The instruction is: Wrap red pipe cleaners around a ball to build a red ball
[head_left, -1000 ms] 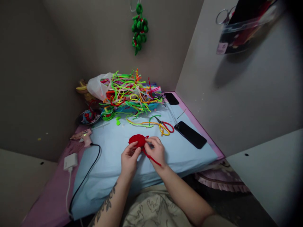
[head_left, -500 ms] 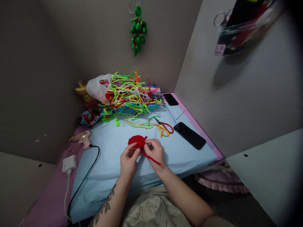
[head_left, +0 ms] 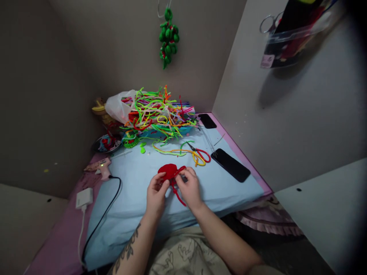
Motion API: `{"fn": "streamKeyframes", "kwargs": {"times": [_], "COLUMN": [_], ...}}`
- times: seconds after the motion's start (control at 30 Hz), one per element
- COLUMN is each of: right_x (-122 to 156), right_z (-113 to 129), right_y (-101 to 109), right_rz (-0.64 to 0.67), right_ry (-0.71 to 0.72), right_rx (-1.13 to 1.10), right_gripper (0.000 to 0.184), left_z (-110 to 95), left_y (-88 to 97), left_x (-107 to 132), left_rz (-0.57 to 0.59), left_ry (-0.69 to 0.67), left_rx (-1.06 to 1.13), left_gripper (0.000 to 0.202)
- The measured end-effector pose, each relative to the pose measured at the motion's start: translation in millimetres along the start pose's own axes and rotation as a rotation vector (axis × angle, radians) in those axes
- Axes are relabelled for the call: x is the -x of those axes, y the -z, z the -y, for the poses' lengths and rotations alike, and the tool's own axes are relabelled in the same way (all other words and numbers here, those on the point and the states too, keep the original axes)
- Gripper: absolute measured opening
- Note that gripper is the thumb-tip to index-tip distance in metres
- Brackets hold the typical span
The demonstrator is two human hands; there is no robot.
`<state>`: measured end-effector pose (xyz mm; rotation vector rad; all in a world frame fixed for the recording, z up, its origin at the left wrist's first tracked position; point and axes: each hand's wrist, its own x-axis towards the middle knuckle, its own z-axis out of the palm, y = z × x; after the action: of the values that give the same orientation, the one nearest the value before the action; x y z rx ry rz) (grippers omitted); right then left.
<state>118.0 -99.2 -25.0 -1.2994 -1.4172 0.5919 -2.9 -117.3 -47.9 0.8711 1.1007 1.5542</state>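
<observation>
Left hand [head_left: 155,193] grips a rounded red piece [head_left: 168,170] over the worktop [head_left: 130,202]; right hand [head_left: 190,188] pinches a red strand [head_left: 181,169] at its edge; the body looks formed; the tail [head_left: 179,197] between the hands seems unworked.

Flat dull-grey rear wall [head_left: 123,49]; darker grey left wall [head_left: 34,99]; paler grey right wall [head_left: 252,126]. Off-white lower panel [head_left: 329,214] at right, small dark round spot [head_left: 298,190] near its top. Pink-edged table [head_left: 262,184], pale blue wrinkled cloth [head_left: 132,202] spread over it. Dark floor [head_left: 286,252], lower right. Dim light, right side brighter.
</observation>
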Motion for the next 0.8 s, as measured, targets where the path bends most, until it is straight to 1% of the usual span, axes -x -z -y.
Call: {"fn": "streamKeyframes", "kwargs": {"times": [0.1,0.17,0.23,0.3,0.33,0.37,0.47,0.5,0.53,0.63,0.7,0.73,0.8], "right_x": [-0.8,-1.3,-0.8,1.5,3.2,5.3,11.9,13.8,15.4,17.6,17.0,16.3,14.3], "right_z": [-0.6,-2.3,-3.9,-4.7,-4.6,-4.2,-1.5,-0.3,0.9,6.0,11.3,14.5,21.2], "right_y": [2.4,3.9,5.7,8.1,9.3,10.5,11.4,10.6,9.5,7.0,8.6,10.7,16.6], "right_rz": [0.058,0.101,0.115,0.113,0.144,0.208,0.481,0.533,0.543,0.473,0.484,0.526,0.679], "right_ry": [0.049,0.092,0.129,0.157,0.179,0.212,0.361,0.405,0.434,0.448,0.455,0.464,0.496], "right_rx": [0.039,0.070,0.069,0.042,0.022,0.001,-0.050,-0.066,-0.082,-0.155,-0.214,-0.249,-0.335], "right_gripper": [0.011,0.009,0.008,0.016,0.021,0.026,0.035,0.035,0.033,0.021,0.015,0.014,0.013], "left_z": [-0.6,-1.2,-0.8,0.5,1.2,1.7,1.5,0.6,-0.5,-4.7,-6.9,-7.5,-7.8], "left_y": [0.0,0.0,0.0,0.1,0.2,0.4,1.1,1.2,1.3,1.1,1.1,1.2,1.9], "left_x": [-1.3,-2.3,-3.4,-4.4,-4.7,-4.9,-4.5,-4.0,-3.5,-2.2,-2.5,-3.1,-4.7], "left_rz": [0.101,0.135,0.099,0.020,-0.017,-0.047,-0.082,-0.091,-0.100,-0.137,-0.154,-0.162,-0.171], "left_ry": [0.050,0.079,0.080,0.051,0.032,0.017,0.028,0.038,0.045,0.047,0.060,0.068,0.074], "left_rx": [0.051,0.048,0.035,0.027,0.024,0.023,0.030,0.026,0.019,-0.009,-0.006,0.002,0.023], "left_gripper": [0.037,0.040,0.041,0.042,0.042,0.041,0.043,0.044,0.045,0.044,0.044,0.045,0.046]}}
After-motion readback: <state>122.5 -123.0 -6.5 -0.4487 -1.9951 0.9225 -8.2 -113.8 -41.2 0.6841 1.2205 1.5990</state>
